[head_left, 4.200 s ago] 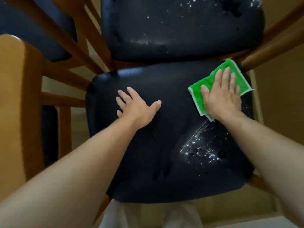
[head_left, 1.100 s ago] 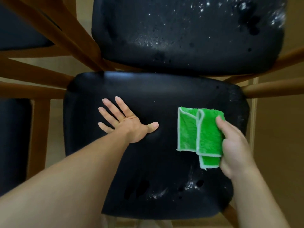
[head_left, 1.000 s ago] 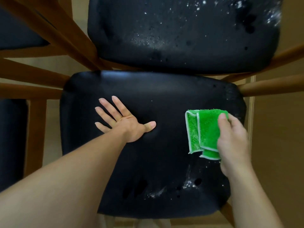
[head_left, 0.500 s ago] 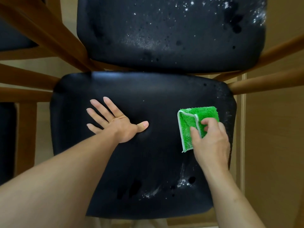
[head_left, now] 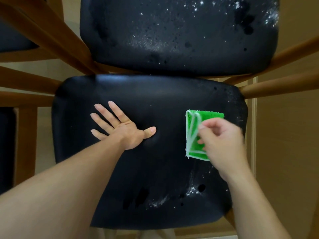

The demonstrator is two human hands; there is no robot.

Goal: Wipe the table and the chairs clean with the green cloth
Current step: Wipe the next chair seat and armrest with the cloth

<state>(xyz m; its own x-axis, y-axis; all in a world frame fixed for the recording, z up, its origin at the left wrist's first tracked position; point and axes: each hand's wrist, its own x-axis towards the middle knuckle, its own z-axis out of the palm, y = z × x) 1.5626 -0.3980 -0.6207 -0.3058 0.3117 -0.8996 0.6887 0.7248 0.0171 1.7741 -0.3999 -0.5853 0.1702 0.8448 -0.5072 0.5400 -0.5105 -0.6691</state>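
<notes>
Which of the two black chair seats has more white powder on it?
The far seat, beyond the hands: white specks cover it. The near seat shows only small traces toward its near right part.

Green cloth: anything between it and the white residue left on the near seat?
Nothing visible. The right hand holds the green cloth over the near seat; bare black seat lies between it and the white residue. The left hand rests flat, off to the side.

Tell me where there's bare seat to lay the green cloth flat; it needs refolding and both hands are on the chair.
The near seat is bare between the left hand and the right hand, and along its back edge beyond both. The right side is crowded by the green cloth; white specks dirty the front right. The far seat is speckled.
</notes>
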